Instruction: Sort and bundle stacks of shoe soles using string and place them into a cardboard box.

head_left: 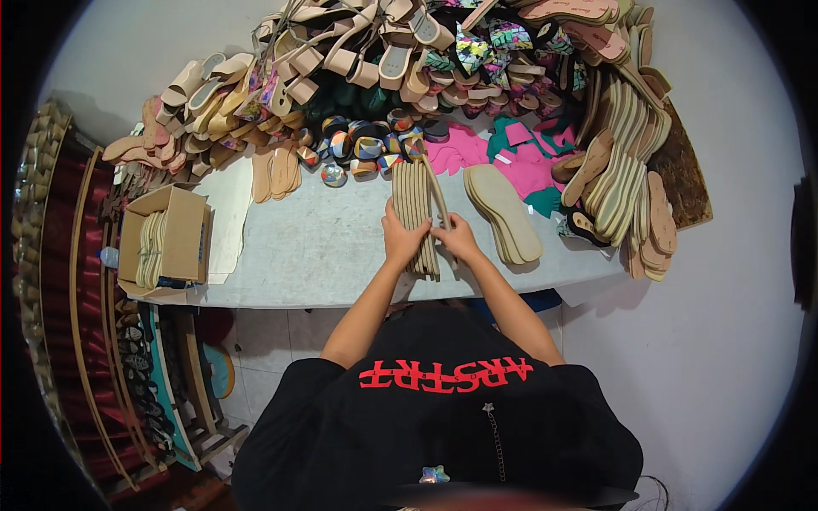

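Note:
A row of beige shoe soles (411, 189), pressed side by side on edge, stands on the table in front of me. My left hand (402, 237) is wrapped round the left side of this row, thumb across its top edges. One separate sole (437, 192) leans away at the row's right side, tilted, with a narrow gap at its far end. My right hand (459, 238) pinches that sole near its middle, fingertips close to my left thumb. Just right of my right hand, a short stack of flat soles (504, 217) lies on the table.
Heaped sandals (358, 51) fill the table's far side. Patterned rolled pieces (366, 146) and pink fabric pieces (524, 166) lie before them. Many soles (630, 153) are piled at right. A cardboard box (186, 234) holding soles stands at left, near a wooden rack (81, 255).

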### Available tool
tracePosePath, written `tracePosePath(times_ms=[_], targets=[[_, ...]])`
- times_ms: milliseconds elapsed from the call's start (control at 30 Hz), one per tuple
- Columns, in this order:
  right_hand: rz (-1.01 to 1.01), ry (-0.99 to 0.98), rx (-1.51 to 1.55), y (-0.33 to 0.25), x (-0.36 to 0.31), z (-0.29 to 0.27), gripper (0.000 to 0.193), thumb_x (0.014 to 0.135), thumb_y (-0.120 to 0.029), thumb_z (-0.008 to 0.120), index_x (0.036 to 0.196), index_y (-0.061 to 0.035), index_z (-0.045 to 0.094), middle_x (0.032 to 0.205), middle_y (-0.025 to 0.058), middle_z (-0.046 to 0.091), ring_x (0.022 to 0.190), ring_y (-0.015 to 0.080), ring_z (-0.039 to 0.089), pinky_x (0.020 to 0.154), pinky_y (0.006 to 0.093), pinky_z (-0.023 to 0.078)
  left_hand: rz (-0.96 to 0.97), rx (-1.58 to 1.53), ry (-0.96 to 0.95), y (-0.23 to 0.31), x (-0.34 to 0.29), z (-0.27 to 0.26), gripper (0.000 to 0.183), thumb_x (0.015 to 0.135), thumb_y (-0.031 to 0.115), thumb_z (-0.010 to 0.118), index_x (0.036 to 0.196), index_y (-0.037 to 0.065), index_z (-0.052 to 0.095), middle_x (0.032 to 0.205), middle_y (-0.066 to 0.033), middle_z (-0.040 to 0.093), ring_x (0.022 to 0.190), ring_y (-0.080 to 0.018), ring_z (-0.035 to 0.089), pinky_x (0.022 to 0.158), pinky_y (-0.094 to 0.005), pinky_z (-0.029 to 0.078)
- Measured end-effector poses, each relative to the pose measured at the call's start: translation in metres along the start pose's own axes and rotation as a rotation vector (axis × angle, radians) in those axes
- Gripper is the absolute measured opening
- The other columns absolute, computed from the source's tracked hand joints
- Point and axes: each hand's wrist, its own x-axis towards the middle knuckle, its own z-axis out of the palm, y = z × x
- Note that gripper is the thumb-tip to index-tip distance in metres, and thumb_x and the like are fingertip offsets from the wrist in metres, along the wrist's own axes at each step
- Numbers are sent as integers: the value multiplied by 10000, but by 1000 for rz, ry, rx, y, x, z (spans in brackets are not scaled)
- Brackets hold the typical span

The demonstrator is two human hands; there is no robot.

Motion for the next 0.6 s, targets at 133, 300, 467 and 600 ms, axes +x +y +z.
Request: tracePosePath(times_ms=[133, 300, 467, 600], targets=[[127, -54, 321, 0, 1, -42, 348, 769, -89, 577, 1064, 31, 437, 892, 146, 590, 679, 164, 593, 573, 271, 486, -10, 24, -21, 4, 0, 1, 866, 623, 297, 694, 1295, 75, 194, 1074, -229, 395, 997, -368, 449, 849, -403, 383], [-42, 165, 119, -29, -12, -111, 343, 749, -121, 577, 1037, 54, 515, 857, 178, 614, 766, 259, 625, 662, 325, 484, -20, 25, -23, 10, -2, -3, 845, 633, 282, 682, 1294, 82, 194, 1079, -221, 389, 989, -371, 453, 844, -410, 386], [-155, 314, -496, -37, -8, -152, 499, 740, -227, 572, 1151, 26, 443, 950, 236, 588, 879, 370, 570, 767, 385, 440, -6, 26, 5, 10, -3, -2, 824, 637, 275, 677, 1289, 88, 210, 1073, -222, 392, 983, -372, 458, 840, -414, 389], [-205, 433, -646, -33, -13, -147, 518, 743, -293, 552, 1165, -9, 450, 991, 237, 576, 918, 384, 550, 800, 415, 418, 19, 32, 16, 8, -3, 0, 836, 633, 284, 682, 1291, 81, 208, 1062, -224, 402, 983, -371, 456, 837, -412, 389]])
